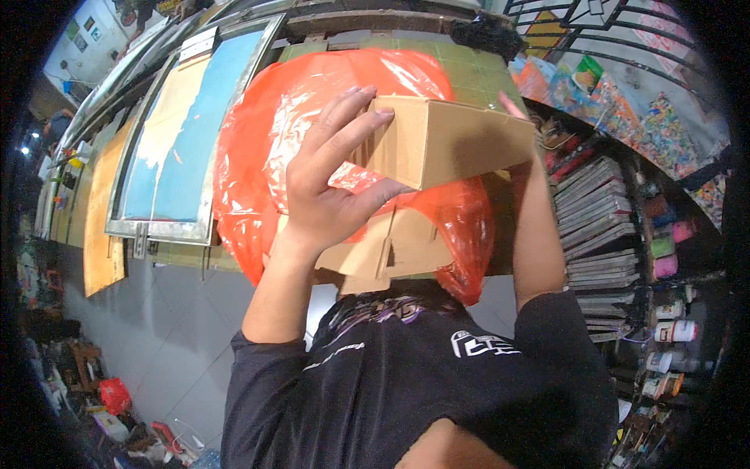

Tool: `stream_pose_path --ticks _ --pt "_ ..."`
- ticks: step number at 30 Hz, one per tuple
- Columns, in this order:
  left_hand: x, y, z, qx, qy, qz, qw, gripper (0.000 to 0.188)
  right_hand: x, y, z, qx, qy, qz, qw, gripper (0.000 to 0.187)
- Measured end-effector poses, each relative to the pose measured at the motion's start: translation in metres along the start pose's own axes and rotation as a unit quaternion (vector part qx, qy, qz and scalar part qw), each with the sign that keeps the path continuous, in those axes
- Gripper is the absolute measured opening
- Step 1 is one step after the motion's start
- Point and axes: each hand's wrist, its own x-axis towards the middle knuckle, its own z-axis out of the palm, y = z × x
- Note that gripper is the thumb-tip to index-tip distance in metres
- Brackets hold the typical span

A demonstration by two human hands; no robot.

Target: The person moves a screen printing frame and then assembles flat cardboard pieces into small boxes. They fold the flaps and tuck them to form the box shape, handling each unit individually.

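A small brown cardboard box is held up in front of me, one broad side and one end facing me. My left hand grips its left end, fingers at the upper corner and thumb at the lower one. My right hand is at the box's right end; only a bit of its fingers shows, and the box hides the rest. Behind and below lies a large, shiny red plastic bag spread over the table. More brown cardboard with folded flaps rests at the bag's near side, partly under the held box.
Left of the bag lies a metal-edged screen frame with blue and cream areas. The table has a greenish top. Stacked frames stand on the right, beside several small tubs. Assorted clutter covers the floor at lower left.
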Motion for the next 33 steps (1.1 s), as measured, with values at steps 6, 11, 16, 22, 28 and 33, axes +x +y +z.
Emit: stream_pose_path --ticks 6,11,16,22,28,33 --pt "0.008 0.006 0.008 -0.007 0.0 0.042 0.999 0.063 0.0 0.016 0.019 -0.031 0.067 -0.067 0.995 0.067" --pt "0.014 0.023 0.012 0.072 -0.052 0.079 0.993 0.052 0.003 0.029 0.035 -0.142 0.192 -0.153 0.959 0.064" --pt "0.013 0.024 0.019 0.106 -0.061 0.064 0.99 0.047 0.003 0.022 0.025 -0.067 0.165 -0.129 0.976 0.062" --pt "-0.02 -0.06 -0.011 -0.207 0.038 -0.294 0.932 0.056 -0.03 0.031 0.096 -0.319 0.146 -0.224 0.909 0.057" --pt "-0.03 -0.079 -0.023 -0.496 0.072 -0.459 0.734 0.052 -0.032 0.069 0.157 -0.436 0.198 -0.365 0.798 0.064" --pt "-0.037 -0.087 -0.005 -0.436 0.134 -0.508 0.731 0.051 -0.023 0.095 0.176 -0.47 0.134 -0.47 0.735 0.073"
